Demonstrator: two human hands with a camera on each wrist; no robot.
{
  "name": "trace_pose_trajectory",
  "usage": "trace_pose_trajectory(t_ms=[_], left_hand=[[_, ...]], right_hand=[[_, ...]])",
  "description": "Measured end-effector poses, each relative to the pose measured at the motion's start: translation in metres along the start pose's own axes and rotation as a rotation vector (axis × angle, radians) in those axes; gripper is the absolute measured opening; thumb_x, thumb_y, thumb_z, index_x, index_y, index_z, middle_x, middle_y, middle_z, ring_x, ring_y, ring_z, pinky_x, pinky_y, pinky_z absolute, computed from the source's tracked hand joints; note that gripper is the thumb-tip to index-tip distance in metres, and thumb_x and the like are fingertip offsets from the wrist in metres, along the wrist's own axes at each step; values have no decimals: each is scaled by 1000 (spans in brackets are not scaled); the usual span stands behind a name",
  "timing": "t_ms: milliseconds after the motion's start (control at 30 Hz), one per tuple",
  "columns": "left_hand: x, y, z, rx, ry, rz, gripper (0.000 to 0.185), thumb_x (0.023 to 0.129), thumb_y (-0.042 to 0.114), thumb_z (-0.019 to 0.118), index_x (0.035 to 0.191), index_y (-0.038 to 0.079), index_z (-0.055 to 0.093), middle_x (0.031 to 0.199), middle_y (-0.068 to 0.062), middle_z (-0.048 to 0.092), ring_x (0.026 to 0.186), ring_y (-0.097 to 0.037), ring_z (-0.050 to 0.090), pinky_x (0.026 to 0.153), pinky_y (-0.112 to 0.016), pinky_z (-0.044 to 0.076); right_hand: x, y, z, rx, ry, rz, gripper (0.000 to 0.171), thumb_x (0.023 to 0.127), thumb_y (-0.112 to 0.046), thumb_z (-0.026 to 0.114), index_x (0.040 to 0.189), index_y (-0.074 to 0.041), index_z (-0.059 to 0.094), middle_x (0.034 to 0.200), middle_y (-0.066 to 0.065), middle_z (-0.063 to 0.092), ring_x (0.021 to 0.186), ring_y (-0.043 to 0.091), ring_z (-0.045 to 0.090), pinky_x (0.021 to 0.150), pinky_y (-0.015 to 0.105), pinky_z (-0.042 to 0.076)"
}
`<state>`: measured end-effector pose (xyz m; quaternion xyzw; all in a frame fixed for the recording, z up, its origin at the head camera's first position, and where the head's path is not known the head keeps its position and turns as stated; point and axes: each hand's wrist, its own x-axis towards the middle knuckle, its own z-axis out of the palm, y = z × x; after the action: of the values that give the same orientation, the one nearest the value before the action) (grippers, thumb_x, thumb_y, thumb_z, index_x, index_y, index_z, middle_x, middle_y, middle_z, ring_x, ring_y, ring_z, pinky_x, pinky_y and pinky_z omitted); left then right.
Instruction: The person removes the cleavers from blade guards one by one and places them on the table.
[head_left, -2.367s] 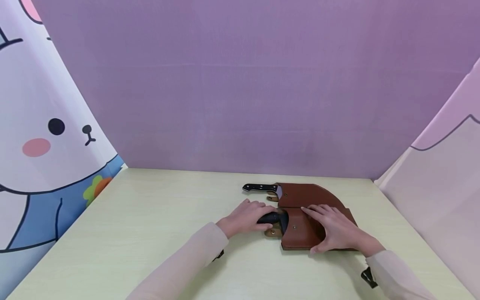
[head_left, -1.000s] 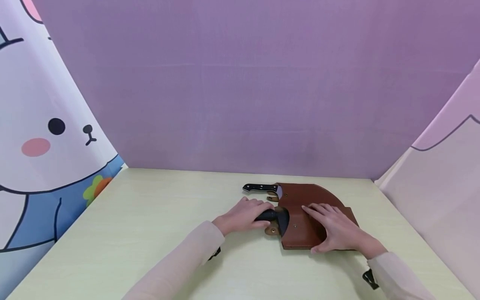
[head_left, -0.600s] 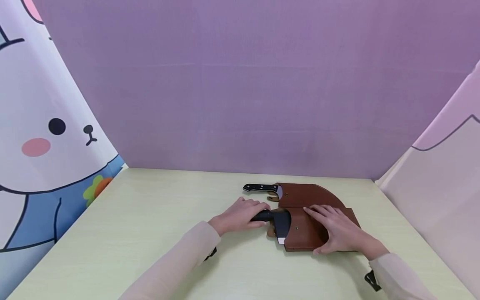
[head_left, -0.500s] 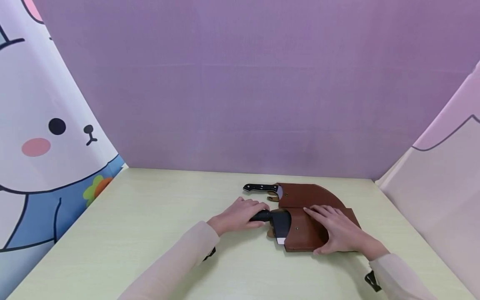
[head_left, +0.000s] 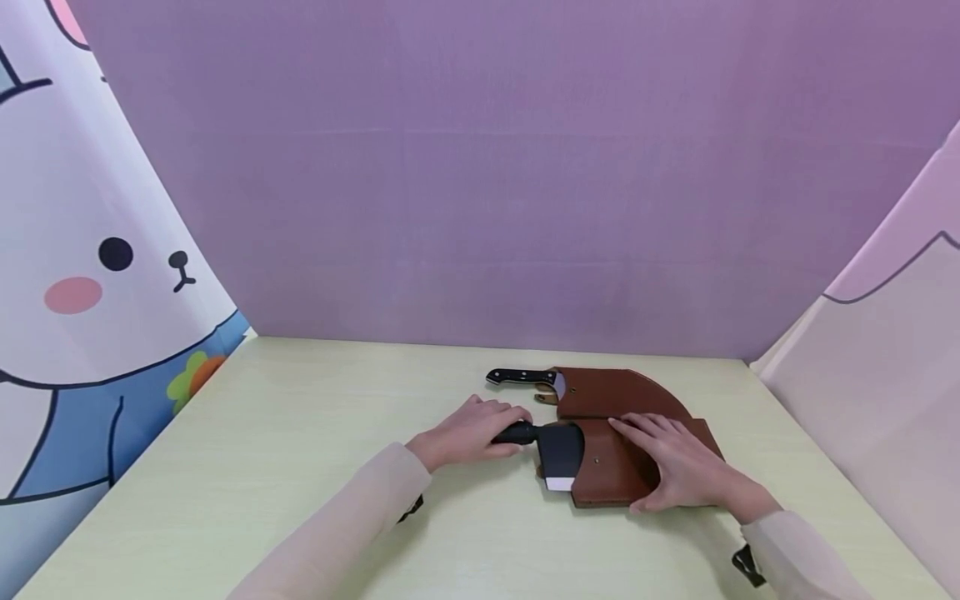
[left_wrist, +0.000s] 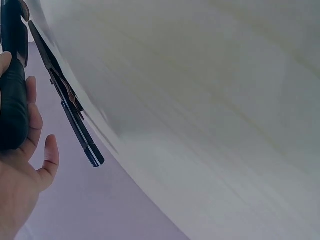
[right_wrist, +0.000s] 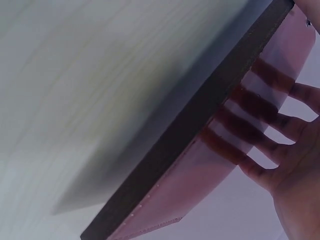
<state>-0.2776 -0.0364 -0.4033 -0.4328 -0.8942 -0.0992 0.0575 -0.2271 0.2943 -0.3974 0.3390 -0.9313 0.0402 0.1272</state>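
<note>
The cleaver (head_left: 558,454) is lying on the worktop (head_left: 300,467), its dark blade partly showing outside the near brown leather sheath (head_left: 611,471). The left hand (head_left: 468,433) is wrapping its grip around the black handle, fingers curled over it, while the right hand (head_left: 675,467) is pressing flat, fingers spread, on the sheath. Behind, a second brown sheath (head_left: 618,392) is holding another knife (head_left: 517,377), only its black riveted handle and a sliver of blade showing. The risks, as I judge them: the sheath could be sliding along if the flat palm is pressing too lightly, and the exposed edge could be catching the leather mouth or nearby fingertips.
</note>
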Motion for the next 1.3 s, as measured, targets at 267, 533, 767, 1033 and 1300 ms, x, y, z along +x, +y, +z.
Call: trace_pose_trajectory(t_ms=[267,533,767,1033,1300], left_hand=[[-4,-4,-2,-13,-4,1,40,90,42,53,127,27,46,109,6,61,94,-10,54,78,-30,36],[-8,-7,-4,-24,-10,-6,40,90,42,53,126,27,46,109,6,60,94,-10,54,78,-30,35],[-13,-10,-5,-35,-25,-17,40,90,42,53,127,27,46,111,6,60,96,-10,54,77,-29,35],[-20,-15,-9,-48,-34,-17,40,90,41,53,127,27,46,115,6,59,99,-10,54,80,-30,35],[-24,-19,-9,-62,-26,-8,40,91,41,52,127,26,46,116,6,59,100,-10,54,81,-30,35]], right_hand=[[-3,3,1,-1,-3,4,111,49,-72,73,137,-12,41,133,14,46,117,34,44,89,54,37],[-6,4,-1,11,-12,18,109,51,-70,73,137,-12,42,133,15,47,117,34,44,88,55,36],[-8,6,0,6,-12,20,109,51,-71,72,137,-13,41,133,15,46,117,36,45,89,56,36],[-10,8,-1,12,-11,24,110,50,-73,71,136,-11,42,132,16,47,117,37,46,89,57,36],[-14,11,-3,17,-17,42,110,50,-72,72,137,-12,42,133,15,46,117,38,45,88,59,35]])
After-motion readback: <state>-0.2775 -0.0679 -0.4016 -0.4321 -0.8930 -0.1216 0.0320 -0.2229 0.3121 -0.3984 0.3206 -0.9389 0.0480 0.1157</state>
